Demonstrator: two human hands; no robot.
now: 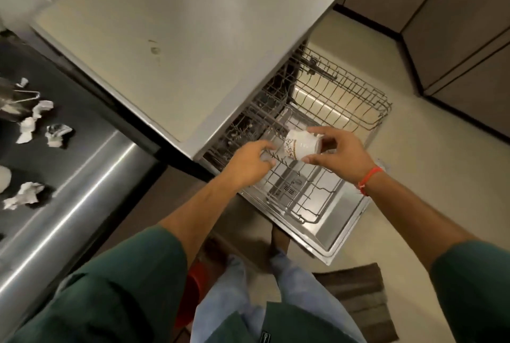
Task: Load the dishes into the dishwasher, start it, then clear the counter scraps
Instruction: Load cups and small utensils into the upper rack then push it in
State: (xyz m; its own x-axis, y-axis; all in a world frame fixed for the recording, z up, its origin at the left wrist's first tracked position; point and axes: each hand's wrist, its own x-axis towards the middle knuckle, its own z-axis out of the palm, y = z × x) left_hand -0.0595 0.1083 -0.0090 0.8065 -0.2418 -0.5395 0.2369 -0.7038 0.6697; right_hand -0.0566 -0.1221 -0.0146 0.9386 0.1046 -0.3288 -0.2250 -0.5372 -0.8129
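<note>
The dishwasher stands open with its door folded down and a wire rack pulled out over it. My right hand holds a white patterned cup on its side above the rack. My left hand reaches in beside the cup and grips something clear, possibly a glass, at the rack's near left part. Crumpled paper scraps lie on the dark counter at the left.
A metal utensil lies near the scraps at the far left edge. A steel counter front runs diagonally below it. Brown cabinets line the right side, and a dark mat lies on the pale floor by my feet.
</note>
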